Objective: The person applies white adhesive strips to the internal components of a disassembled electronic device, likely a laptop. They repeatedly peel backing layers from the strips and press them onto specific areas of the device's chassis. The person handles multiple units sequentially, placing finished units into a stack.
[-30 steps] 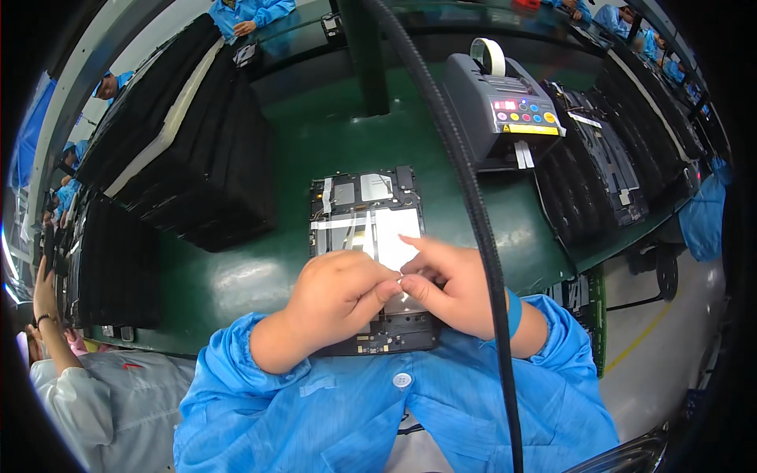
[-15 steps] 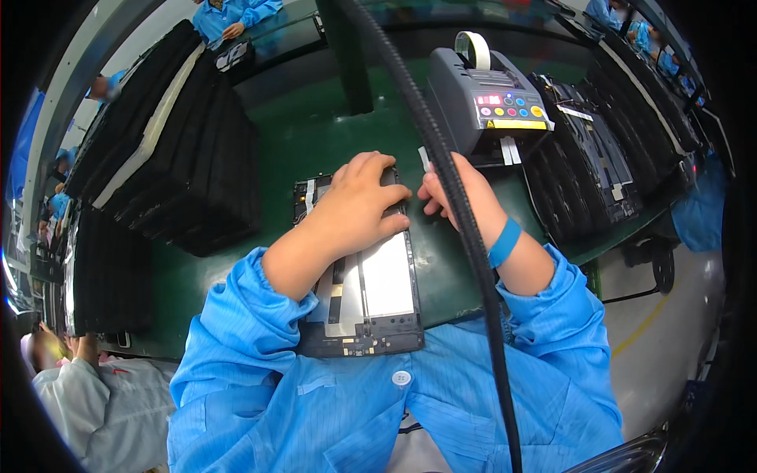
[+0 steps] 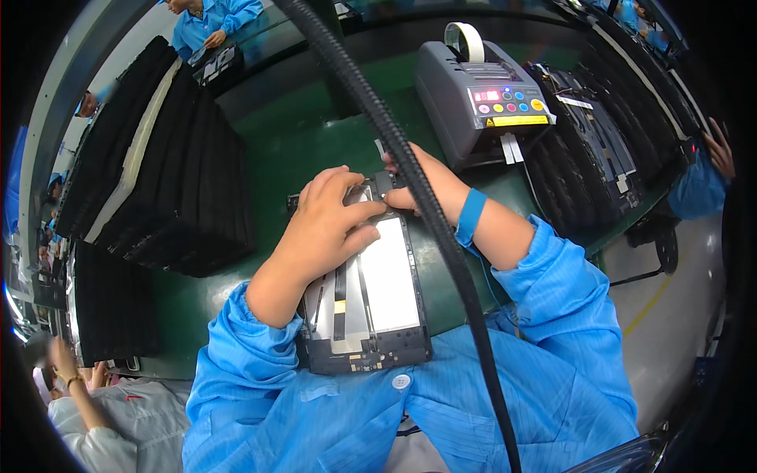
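An opened tablet-like device point(image 3: 394, 276) with a black frame, a bright silver panel and flat ribbon cables lies on the green table, its near end against my blue jacket. My left hand point(image 3: 319, 225) rests palm-down over its far part, fingers spread, thumb and index finger near the top edge. At the far right corner of the device, my right hand point(image 3: 426, 185) has its thumb touching the frame. A short whitish strip of tape point(image 3: 380, 148) sticks up from the right hand's fingers, which the black cable partly hides. A blue band circles the right wrist.
A grey tape dispenser point(image 3: 481, 102) with a tape roll stands beyond my right hand. Black stacked trays point(image 3: 181, 173) rise at left; more trays with device parts point(image 3: 591, 150) sit at right. A thick black braided cable point(image 3: 441, 221) crosses the view. Co-workers point(image 3: 213, 27) are nearby.
My right hand has moved left with the tape strip, onto the device's far right corner. My left hand has slid slightly left and its fingers sit closer to the right hand's thumb.
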`<action>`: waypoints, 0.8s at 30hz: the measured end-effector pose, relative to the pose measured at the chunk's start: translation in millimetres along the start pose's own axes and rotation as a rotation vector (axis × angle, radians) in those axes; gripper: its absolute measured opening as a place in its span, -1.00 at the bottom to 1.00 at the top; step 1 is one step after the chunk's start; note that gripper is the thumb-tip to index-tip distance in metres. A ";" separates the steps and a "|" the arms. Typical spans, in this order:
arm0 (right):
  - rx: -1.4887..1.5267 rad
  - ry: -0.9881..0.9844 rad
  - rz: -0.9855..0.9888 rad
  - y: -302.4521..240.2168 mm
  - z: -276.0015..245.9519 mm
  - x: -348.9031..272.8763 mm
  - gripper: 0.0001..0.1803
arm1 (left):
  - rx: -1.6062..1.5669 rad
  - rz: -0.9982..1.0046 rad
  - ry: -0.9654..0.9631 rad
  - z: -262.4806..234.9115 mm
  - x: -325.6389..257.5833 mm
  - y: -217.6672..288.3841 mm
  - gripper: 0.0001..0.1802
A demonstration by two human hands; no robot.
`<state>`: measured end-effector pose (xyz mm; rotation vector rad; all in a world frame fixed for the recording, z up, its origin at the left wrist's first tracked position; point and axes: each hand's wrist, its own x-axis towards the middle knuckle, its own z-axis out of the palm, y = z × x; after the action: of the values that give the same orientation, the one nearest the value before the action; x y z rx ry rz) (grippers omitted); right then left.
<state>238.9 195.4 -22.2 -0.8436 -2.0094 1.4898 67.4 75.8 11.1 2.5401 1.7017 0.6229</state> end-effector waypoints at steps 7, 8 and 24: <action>0.065 -0.011 0.097 0.1 -0.2 -1.5 -0.39 | 0.270 0.036 0.044 -4.6 -0.6 3.4 -0.59; 0.021 0.005 0.026 -1.0 -2.6 -3.2 -0.42 | 0.262 0.029 0.049 -4.2 -0.9 3.3 -0.59; -0.727 -0.705 0.028 -53.5 -14.5 32.0 -0.77 | 0.021 -0.055 0.058 4.2 -2.4 -10.1 -0.74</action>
<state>217.2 216.9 34.1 -0.6342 -3.1777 1.1439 59.1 78.6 4.1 2.5036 1.7984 0.6863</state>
